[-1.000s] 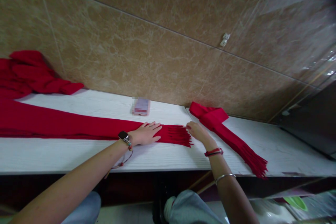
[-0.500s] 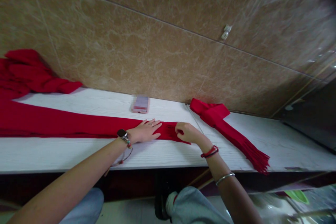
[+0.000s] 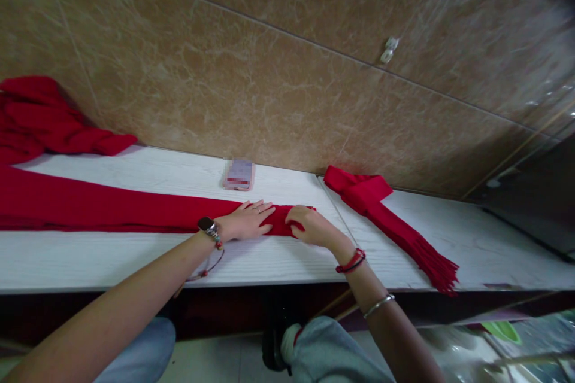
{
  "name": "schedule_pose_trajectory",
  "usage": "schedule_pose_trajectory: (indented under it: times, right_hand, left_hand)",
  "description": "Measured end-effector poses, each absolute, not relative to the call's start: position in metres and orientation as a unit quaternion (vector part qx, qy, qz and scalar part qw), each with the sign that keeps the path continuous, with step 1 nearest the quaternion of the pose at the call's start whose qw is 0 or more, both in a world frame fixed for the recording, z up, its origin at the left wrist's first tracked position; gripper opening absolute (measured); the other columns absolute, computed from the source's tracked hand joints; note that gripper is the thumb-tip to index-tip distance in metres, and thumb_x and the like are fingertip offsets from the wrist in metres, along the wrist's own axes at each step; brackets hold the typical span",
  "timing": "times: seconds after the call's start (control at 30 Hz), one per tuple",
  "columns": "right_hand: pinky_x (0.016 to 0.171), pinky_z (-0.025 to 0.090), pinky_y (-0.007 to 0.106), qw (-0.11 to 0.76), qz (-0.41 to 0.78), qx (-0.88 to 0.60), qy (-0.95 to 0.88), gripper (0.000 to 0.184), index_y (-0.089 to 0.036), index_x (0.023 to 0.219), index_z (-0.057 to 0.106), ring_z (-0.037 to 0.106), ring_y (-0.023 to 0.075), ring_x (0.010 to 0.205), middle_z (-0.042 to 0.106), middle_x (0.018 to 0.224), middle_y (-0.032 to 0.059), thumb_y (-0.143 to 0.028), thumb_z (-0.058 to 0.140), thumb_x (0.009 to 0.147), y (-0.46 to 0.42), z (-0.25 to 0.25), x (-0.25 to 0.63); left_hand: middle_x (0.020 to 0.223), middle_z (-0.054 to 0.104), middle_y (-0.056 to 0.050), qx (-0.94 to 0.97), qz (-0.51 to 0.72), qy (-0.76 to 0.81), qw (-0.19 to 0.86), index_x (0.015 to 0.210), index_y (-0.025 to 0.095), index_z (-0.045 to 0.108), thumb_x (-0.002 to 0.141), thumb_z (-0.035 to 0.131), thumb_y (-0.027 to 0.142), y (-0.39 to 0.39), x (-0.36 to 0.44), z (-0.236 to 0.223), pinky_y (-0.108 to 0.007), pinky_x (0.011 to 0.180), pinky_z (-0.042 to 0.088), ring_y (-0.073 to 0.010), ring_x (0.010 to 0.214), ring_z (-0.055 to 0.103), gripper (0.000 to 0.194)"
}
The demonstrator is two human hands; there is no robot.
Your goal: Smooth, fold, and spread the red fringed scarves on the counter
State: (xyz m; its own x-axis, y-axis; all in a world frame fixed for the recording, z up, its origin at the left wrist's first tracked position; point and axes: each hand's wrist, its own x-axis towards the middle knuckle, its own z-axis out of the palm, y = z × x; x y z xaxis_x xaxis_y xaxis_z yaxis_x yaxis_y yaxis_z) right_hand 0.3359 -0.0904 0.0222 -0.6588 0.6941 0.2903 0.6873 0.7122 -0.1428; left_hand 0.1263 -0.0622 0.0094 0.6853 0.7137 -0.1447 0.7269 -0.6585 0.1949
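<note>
A long red scarf [image 3: 112, 210] lies stretched along the white tabletop [image 3: 135, 260]. My left hand [image 3: 246, 221] rests flat on it with fingers spread, a watch on the wrist. My right hand [image 3: 309, 226] is closed on the scarf's fringed end, which is folded over to the left against my left fingertips. The fringe itself is hidden under the fold and my fingers.
A second red scarf [image 3: 386, 221] lies folded at the right with its fringe near the front edge. A heap of red cloth [image 3: 40, 114] sits at the far left against the brown tiled wall. A phone [image 3: 238, 175] lies by the wall.
My right hand took hold of the fringed end and carried it leftwards, folding it over the scarf up to my left hand. The left hand stayed in place.
</note>
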Motion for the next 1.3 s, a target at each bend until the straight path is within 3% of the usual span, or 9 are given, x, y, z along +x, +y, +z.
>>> schedule_pose_trajectory:
  times: [0.3, 0.4, 0.53, 0.7, 0.93, 1.2, 1.3]
  right_hand:
    - [0.063, 0.04, 0.026, 0.061, -0.041, -0.515, -0.854, 0.018, -0.017, 0.063, 0.059, 0.053, 0.0151, 0.064, 0.061, 0.067, 0.0048, -0.006, 0.044, 0.066, -0.084, 0.017, 0.404]
    - [0.064, 0.041, 0.027, 0.1, -0.048, -0.503, -0.857, 0.017, -0.017, 0.062, 0.058, 0.053, 0.016, 0.064, 0.061, 0.066, 0.0052, -0.006, 0.045, 0.066, -0.091, 0.028, 0.409]
    - [0.072, 0.043, 0.027, 0.192, 0.009, -0.383, -0.904, 0.02, -0.018, 0.072, 0.059, 0.054, 0.0156, 0.074, 0.062, 0.074, 0.0041, -0.004, 0.045, 0.068, -0.106, 0.032, 0.37]
    - [0.068, 0.041, 0.026, 0.15, 0.009, -0.344, -0.927, 0.02, -0.018, 0.068, 0.056, 0.051, 0.0157, 0.073, 0.059, 0.072, 0.0042, -0.003, 0.043, 0.067, -0.111, 0.016, 0.344]
    - [0.056, 0.037, 0.025, 0.137, 0.002, -0.437, -0.889, 0.018, -0.019, 0.058, 0.049, 0.045, 0.0124, 0.056, 0.052, 0.059, 0.0003, -0.003, 0.043, 0.063, -0.104, 0.011, 0.405]
    - [0.076, 0.043, 0.033, 0.258, -0.023, -0.386, -0.885, 0.019, -0.018, 0.082, 0.055, 0.05, 0.0182, 0.083, 0.055, 0.086, 0.0067, -0.006, 0.048, 0.069, -0.106, 0.038, 0.37]
    - [0.078, 0.043, 0.032, 0.224, 0.016, -0.359, -0.906, 0.021, -0.019, 0.082, 0.055, 0.05, 0.0178, 0.085, 0.056, 0.086, 0.0056, -0.005, 0.048, 0.067, -0.103, 0.029, 0.347]
  left_hand:
    - [0.148, 0.011, -0.003, 0.911, -0.027, 0.395, 0.114, 0.141, 0.019, 0.017, 0.089, 0.024, 0.046, -0.065, 0.125, 0.012, -0.042, 0.108, 0.009, -0.0211, 0.135, 0.008, 0.059]
    - [0.148, 0.012, -0.003, 0.912, -0.022, 0.394, 0.114, 0.141, 0.02, 0.018, 0.089, 0.024, 0.046, -0.064, 0.125, 0.011, -0.041, 0.108, 0.009, -0.0212, 0.135, 0.008, 0.058]
    - [0.147, 0.012, -0.003, 0.911, -0.028, 0.396, 0.11, 0.14, 0.02, 0.018, 0.089, 0.025, 0.046, -0.063, 0.126, 0.01, -0.041, 0.108, 0.009, -0.0213, 0.135, 0.009, 0.059]
    - [0.148, 0.011, -0.003, 0.909, -0.035, 0.401, 0.109, 0.141, 0.019, 0.017, 0.089, 0.024, 0.047, -0.064, 0.127, 0.011, -0.042, 0.108, 0.009, -0.021, 0.135, 0.008, 0.06]
    - [0.148, 0.011, -0.003, 0.911, -0.032, 0.397, 0.108, 0.141, 0.018, 0.016, 0.089, 0.024, 0.048, -0.063, 0.126, 0.01, -0.042, 0.108, 0.008, -0.0208, 0.135, 0.007, 0.061]
    - [0.147, 0.013, -0.004, 0.908, -0.026, 0.403, 0.111, 0.14, 0.019, 0.019, 0.088, 0.025, 0.046, -0.064, 0.128, 0.01, -0.043, 0.107, 0.009, -0.0219, 0.135, 0.009, 0.059]
    - [0.147, 0.014, -0.005, 0.909, -0.026, 0.402, 0.107, 0.14, 0.018, 0.02, 0.088, 0.026, 0.045, -0.066, 0.128, 0.012, -0.043, 0.107, 0.01, -0.0213, 0.135, 0.009, 0.058]
